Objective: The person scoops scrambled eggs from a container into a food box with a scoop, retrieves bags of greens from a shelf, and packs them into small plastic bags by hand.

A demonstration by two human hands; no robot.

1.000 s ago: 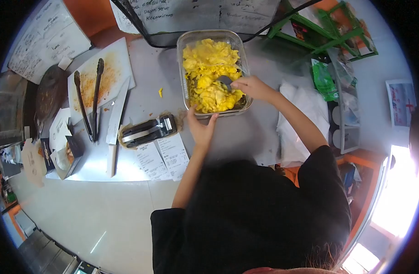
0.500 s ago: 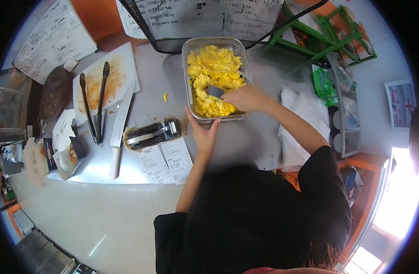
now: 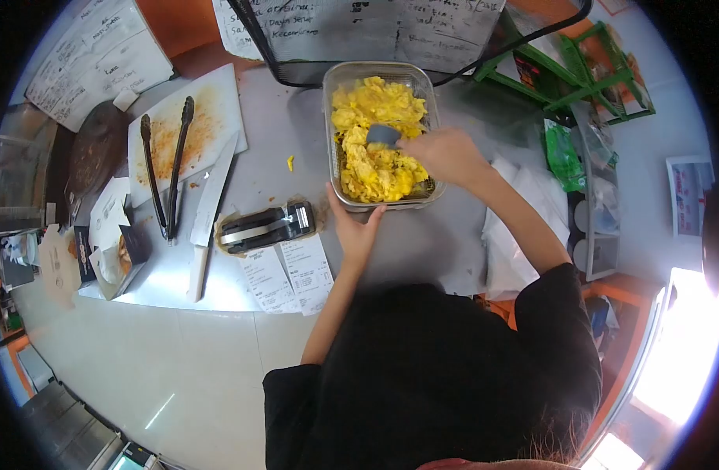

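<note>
A clear rectangular container (image 3: 326,117) holds yellow food pieces (image 3: 383,176) that look like scrambled egg, over a mesh-like inner surface. My left hand (image 3: 355,229) steadies its near left corner, thumb along the near side and a finger up the left side. My right hand (image 3: 446,157) is closed around a grey scoop-like utensil (image 3: 383,135), whose blunt head is over the middle of the food; its exact kind is unclear. The handle is mostly hidden in my fingers.
To the left are a stained cutting board (image 3: 211,106), black tongs (image 3: 174,172), a large knife (image 3: 211,204), a tape dispenser (image 3: 267,227) and paper receipts (image 3: 305,270). White plastic bags (image 3: 524,227) lie right; a green rack (image 3: 579,78) stands behind. A black wire frame (image 3: 254,35) rises beyond the container.
My right hand and the grey utensil have lifted slightly and shifted right and away from me. The food near the container's close right corner has moved, baring some mesh. My left hand stays put.
</note>
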